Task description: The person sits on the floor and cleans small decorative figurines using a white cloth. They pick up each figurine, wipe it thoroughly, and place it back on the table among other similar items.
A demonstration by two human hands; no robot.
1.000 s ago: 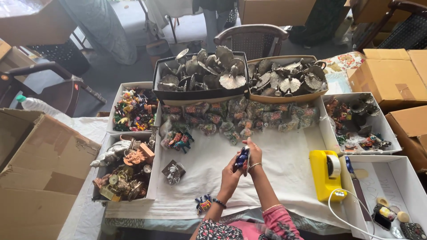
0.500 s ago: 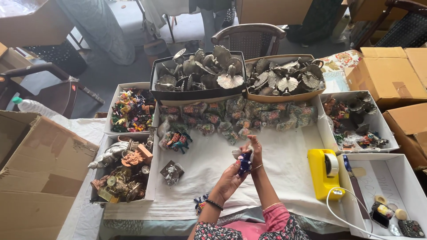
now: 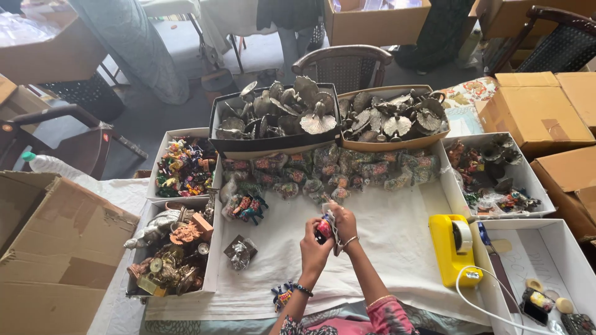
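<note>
Holding a small colourful figurine (image 3: 323, 228) over the white cloth (image 3: 397, 248), both hands meet at the table's centre. The left hand (image 3: 313, 248) closes its fingers around the figurine's near side; the right hand (image 3: 345, 224) pinches a clear wrapper about its far side, fingers together on it. Both grips are clamped on the same piece, held clear of the cloth.

Risk, as a judgement: the piece is small and the wrapper looks slippery, so a loosened pinch could let it drop onto the cloth or roll toward the near edge. Pulling the wrapper too hard could tear it.

Just far of the hands, a row of wrapped figurines (image 3: 335, 170) lies across the cloth. Left of the hands sit a loose coloured pair (image 3: 247, 206) and a wrapped dark piece (image 3: 239, 253). Further left, two white boxes (image 3: 162, 162) hold mixed ornaments. At the far side, two trays of metal leaf-shaped pieces (image 3: 292, 111) stand side by side. To the right stands a yellow tape dispenser (image 3: 453, 248), well apart from the hands, with a white cable (image 3: 484, 298) near it.
</note>
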